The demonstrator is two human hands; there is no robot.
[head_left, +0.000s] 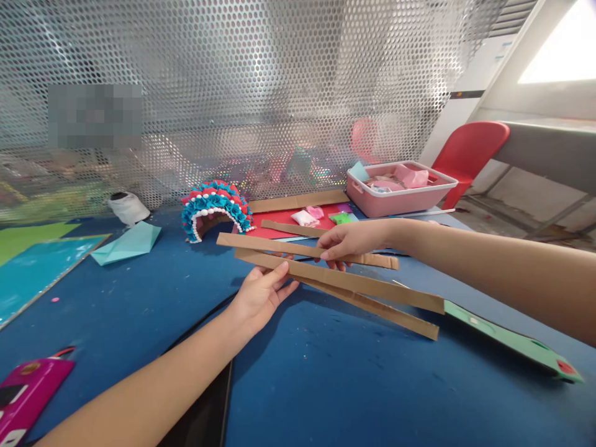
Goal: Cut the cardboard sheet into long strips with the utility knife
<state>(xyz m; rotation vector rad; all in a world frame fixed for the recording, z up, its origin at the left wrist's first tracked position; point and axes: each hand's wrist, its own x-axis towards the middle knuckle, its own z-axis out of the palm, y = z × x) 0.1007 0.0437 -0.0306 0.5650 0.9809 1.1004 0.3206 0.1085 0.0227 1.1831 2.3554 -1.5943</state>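
My left hand (263,292) grips two long cardboard strips (363,284), thumb on top and fingers beneath; they fan apart toward the right. Above the table, my right hand (342,243) pinches another cardboard strip (274,247) near its middle, slanting nearly parallel to the first ones. Just behind that hand, a further cardboard strip (284,227) is partly hidden by the fingers. A green tool with a long flat body (507,335) lies at the right, its left end behind the strip tips.
An arch (216,208) covered in blue and red ruffles stands at the back. Behind my hands are red sheets (274,233) with small bags (305,217). A pink basket (391,202) sits back right, coloured papers (128,242) left, a magenta device (35,394) front left. Perforated metal (279,81) borders the table.
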